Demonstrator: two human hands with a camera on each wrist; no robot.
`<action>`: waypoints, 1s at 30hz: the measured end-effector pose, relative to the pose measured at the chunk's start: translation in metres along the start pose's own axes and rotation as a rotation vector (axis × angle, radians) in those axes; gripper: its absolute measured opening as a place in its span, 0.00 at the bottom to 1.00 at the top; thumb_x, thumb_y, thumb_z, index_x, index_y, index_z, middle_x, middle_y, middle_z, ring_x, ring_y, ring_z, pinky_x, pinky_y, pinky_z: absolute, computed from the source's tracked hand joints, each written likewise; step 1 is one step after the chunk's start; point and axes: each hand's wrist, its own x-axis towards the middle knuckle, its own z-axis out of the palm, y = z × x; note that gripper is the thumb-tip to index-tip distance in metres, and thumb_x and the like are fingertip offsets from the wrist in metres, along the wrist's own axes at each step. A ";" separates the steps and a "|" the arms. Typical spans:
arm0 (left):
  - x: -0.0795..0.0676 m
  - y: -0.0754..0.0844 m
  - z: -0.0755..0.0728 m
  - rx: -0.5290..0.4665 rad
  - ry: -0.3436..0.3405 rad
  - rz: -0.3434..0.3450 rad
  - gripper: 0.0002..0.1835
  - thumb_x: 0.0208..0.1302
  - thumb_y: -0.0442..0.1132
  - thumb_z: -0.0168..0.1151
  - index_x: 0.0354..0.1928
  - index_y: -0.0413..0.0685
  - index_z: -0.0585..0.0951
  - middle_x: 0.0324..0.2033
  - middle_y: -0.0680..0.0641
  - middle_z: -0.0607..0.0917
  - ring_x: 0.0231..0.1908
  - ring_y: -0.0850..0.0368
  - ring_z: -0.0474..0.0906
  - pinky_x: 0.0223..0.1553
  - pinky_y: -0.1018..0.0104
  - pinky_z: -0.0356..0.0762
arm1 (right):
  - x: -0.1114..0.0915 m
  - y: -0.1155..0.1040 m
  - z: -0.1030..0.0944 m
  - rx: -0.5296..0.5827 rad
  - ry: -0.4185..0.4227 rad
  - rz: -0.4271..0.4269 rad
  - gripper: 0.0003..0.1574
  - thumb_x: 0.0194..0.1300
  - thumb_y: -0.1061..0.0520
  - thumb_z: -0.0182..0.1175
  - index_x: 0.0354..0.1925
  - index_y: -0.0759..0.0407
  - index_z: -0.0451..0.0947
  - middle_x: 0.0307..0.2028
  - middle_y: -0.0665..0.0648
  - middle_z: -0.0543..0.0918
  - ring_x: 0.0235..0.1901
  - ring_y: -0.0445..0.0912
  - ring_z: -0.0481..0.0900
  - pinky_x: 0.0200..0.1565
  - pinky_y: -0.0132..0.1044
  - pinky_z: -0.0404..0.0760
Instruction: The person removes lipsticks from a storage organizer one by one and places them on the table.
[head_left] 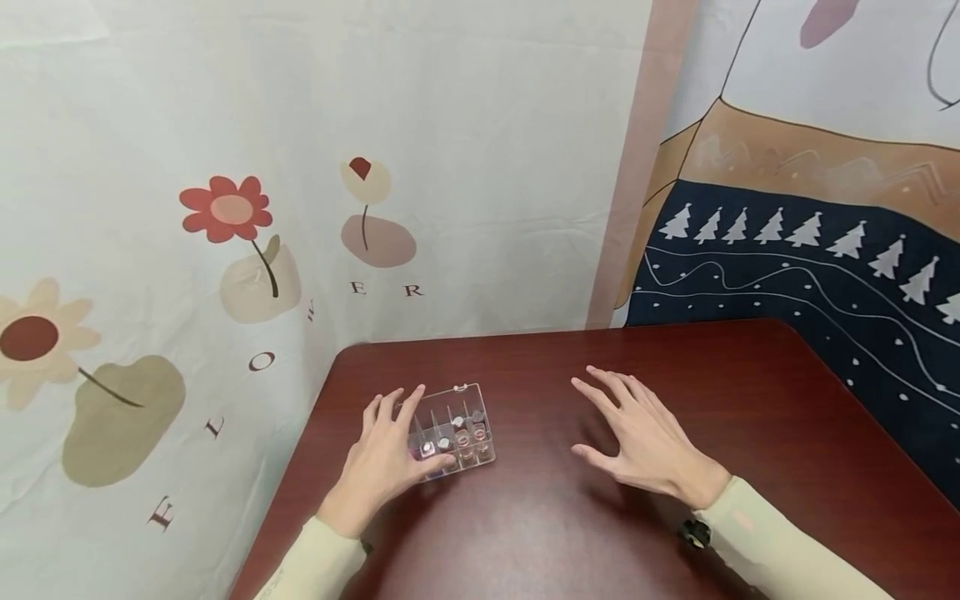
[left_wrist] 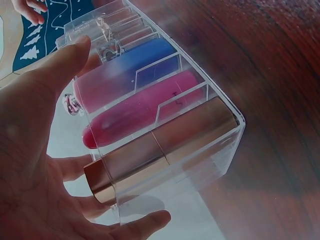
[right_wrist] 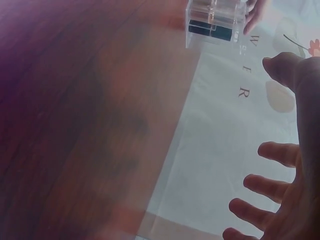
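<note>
A clear acrylic organizer (head_left: 486, 454) with divided compartments stands on the dark red table. In the left wrist view, a gold-brown lipstick tube (left_wrist: 160, 150), a pink tube (left_wrist: 145, 107) and a blue-to-pink tube (left_wrist: 125, 75) lie in its near slots. Small round-capped items (head_left: 462, 437) fill other slots. My left hand (head_left: 382, 458) spans the organizer's left end, thumb at the front side and fingers extended toward the back; whether they touch it is unclear. Off to the right, my right hand (head_left: 641, 433) hovers over the table with spread fingers, holding nothing.
The wooden table (head_left: 540, 533) has its far edge against a white flower-printed cloth (head_left: 487, 167). A dark blue cloth with white trees (head_left: 810, 275) hangs along the right side. A dark band (head_left: 695, 533) sits at the right wrist.
</note>
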 end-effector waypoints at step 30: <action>0.022 0.037 0.015 0.020 -0.047 0.064 0.70 0.54 0.76 0.87 0.93 0.63 0.64 0.85 0.36 0.72 0.87 0.22 0.61 0.45 0.30 0.95 | 0.049 -0.030 0.027 0.097 -0.091 -0.141 0.65 0.67 0.31 0.81 0.91 0.45 0.66 0.88 0.60 0.70 0.79 0.60 0.78 0.70 0.64 0.88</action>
